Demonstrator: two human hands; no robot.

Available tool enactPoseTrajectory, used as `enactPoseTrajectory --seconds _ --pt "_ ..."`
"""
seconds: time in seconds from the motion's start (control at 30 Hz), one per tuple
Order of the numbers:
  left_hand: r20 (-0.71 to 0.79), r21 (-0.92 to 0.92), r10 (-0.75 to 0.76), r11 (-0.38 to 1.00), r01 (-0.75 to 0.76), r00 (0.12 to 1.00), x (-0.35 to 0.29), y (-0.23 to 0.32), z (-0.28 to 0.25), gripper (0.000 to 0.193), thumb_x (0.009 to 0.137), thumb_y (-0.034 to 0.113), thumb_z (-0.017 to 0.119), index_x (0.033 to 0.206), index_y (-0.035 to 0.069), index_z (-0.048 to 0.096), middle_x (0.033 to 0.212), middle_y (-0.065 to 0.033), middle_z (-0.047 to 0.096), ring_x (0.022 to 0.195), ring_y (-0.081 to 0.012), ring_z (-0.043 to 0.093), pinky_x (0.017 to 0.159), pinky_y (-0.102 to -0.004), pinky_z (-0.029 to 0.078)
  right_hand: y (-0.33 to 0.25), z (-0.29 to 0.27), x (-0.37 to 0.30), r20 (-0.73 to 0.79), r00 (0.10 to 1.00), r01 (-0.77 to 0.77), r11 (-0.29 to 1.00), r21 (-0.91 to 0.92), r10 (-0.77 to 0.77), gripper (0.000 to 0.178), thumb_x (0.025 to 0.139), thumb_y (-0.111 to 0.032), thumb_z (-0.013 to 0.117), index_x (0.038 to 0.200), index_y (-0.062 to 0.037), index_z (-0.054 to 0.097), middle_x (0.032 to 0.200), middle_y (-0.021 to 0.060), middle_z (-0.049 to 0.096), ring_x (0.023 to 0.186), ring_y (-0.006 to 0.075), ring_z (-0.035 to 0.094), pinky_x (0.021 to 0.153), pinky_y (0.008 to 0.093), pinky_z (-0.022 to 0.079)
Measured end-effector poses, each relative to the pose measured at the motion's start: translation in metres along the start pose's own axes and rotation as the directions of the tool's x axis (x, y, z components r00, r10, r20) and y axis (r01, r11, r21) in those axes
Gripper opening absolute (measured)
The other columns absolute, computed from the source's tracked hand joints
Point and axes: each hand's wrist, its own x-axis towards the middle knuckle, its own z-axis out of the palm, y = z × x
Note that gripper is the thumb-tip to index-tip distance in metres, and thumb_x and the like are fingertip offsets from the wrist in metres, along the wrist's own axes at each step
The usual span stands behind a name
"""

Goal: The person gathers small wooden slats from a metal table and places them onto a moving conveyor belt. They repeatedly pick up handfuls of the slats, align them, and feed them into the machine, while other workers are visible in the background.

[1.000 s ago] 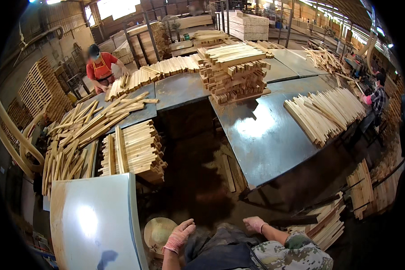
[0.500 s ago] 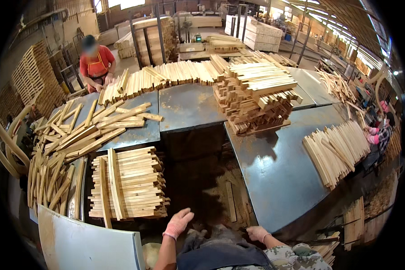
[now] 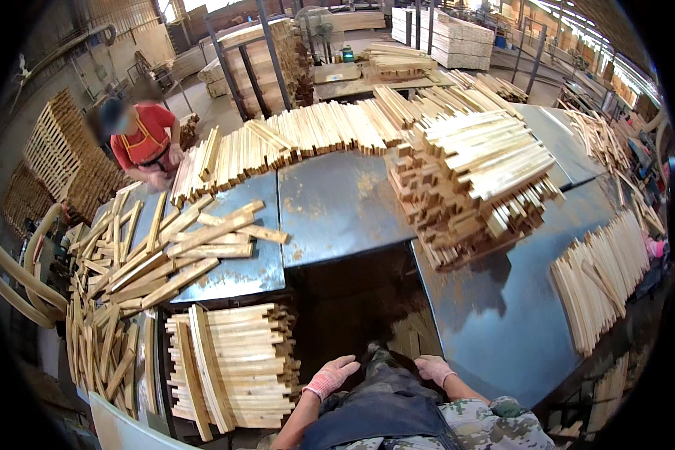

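Tabletop (image 3: 337,202); two sticks (image 3: 208,360) cross one stack (image 3: 259,364); left hand (image 3: 331,377), right hand (image 3: 434,370): grips empty, loose.

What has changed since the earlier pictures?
The wearer has moved forward between the metal tables: the left hand is now alongside the left stack of sticks, and the right hand beside the right table's edge. The pale panel has mostly slipped out of view. Neither hand visibly took hold of or let go of anything. The tall stack stayed put.

Wooden sticks (image 3: 330,127) on tables (image 3: 337,210) (metal)
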Motion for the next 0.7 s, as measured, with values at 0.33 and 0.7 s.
enactPoseTrajectory --seconds 0.33,0.7 --pt "-0.253 0.151 -0.001 0.988 0.04 0.967 0.138 0.127 -0.129 0.071 0.103 0.048 0.069 0.152 -0.002 0.059 0.153 -0.0214 0.064 0.144 -0.0316 0.059 0.12 -0.0377 0.044 -0.236 0.068 0.184 0.088 0.877 0.427 0.684 -0.592 -0.472 0.07 0.102 -0.038 0.072 0.158 -0.0008 0.055 0.111 0.0069 0.075 0.093 0.0149 0.066 0.085 0.0324 0.055" --pt "-0.153 -0.299 -0.14 0.95 0.089 0.978 0.286 0.148 -0.212 0.063 0.101 0.041 0.074 0.148 -0.001 0.064 0.145 -0.0162 0.07 0.133 -0.0266 0.065 0.114 -0.0362 0.048 -0.398 0.178 0.245 0.269 0.961 0.189 0.851 -0.49 -0.059 0.053 0.104 -0.033 0.072 0.146 -0.001 0.065 0.108 0.0054 0.072 0.093 0.0146 0.064 0.083 0.0326 0.053"
